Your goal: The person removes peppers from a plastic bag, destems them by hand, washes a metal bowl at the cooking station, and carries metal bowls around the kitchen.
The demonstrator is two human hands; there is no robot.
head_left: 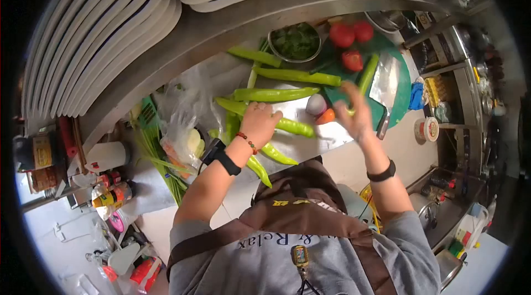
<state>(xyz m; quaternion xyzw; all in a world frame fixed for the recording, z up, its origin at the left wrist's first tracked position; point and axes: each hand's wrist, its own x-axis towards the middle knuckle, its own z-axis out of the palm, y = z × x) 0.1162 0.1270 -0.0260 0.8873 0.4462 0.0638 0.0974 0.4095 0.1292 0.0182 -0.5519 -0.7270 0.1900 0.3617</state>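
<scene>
Left of the cutting board (405, 82), the left hand (260, 123) bends its fingers over long green peppers (276, 94), and at the board's left edge the blurred right hand (357, 115) curves its fingers, either grip impossible to tell.

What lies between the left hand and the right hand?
The head view shows the end of a long green pepper, a purplish onion and a small orange-red vegetable.
</scene>
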